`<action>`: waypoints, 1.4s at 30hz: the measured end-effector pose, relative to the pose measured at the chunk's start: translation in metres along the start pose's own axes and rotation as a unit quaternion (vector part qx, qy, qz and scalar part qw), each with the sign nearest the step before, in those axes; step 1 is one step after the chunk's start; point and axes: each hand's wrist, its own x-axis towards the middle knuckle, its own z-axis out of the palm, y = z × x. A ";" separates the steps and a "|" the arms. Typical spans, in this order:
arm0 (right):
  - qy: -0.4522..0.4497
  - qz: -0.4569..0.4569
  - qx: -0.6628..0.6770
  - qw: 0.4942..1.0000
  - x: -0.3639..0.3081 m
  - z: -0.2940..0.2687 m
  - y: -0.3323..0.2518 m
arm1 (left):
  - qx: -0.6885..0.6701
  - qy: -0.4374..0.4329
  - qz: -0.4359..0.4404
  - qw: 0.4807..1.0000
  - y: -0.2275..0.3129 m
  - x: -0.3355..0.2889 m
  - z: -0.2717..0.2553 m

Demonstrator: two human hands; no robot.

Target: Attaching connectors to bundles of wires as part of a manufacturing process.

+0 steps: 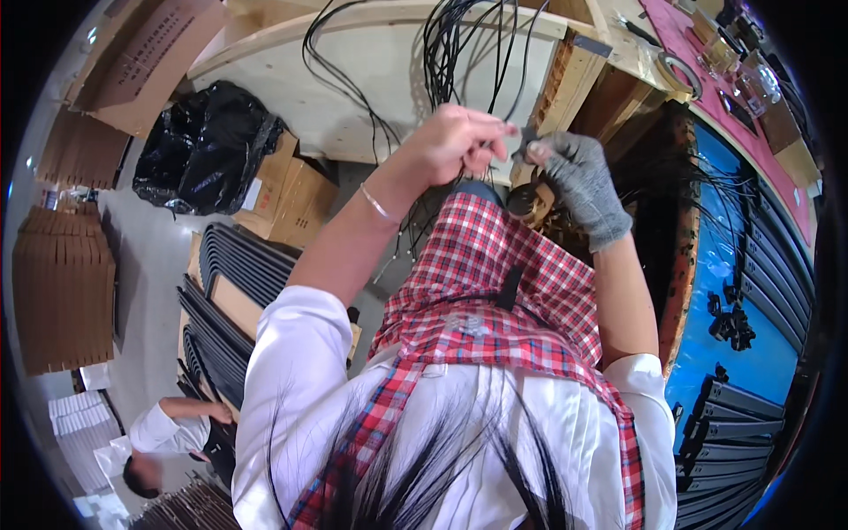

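My left hand (464, 143) is bare, its fingers curled into a pinch in front of the pale wooden bench. A black cable (523, 75) comes down to its fingertips; whether they grip it is hard to make out. My right hand (583, 184), in a grey fingerless glove, faces it closely, thumb and fingers closed on a small dark piece (527, 141) whose kind I cannot tell. Bundled black cables (446, 53) hang over the bench edge behind my hands. Below the right hand sits a round brown, roll-like object (531, 203), partly hidden.
A black plastic bag (208, 146) and cardboard boxes (291, 199) stand left. Bent black tubes (243, 265) are stacked nearby; a co-worker (177, 433) is lower left. On the right, a blue surface (707, 353) carries black metal bars (729, 442). A tape roll (678, 75) lies far right.
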 end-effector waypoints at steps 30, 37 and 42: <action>-0.127 -0.033 -0.111 0.985 0.016 -0.004 -0.026 | -0.056 -0.001 0.066 0.996 -0.016 0.000 -0.001; -0.072 0.034 -0.137 0.987 0.024 -0.009 -0.003 | -0.060 0.016 0.088 0.994 -0.018 -0.010 0.011; -0.005 -0.125 0.187 0.974 0.039 0.014 -0.001 | -0.179 0.025 0.038 0.983 -0.019 -0.013 0.005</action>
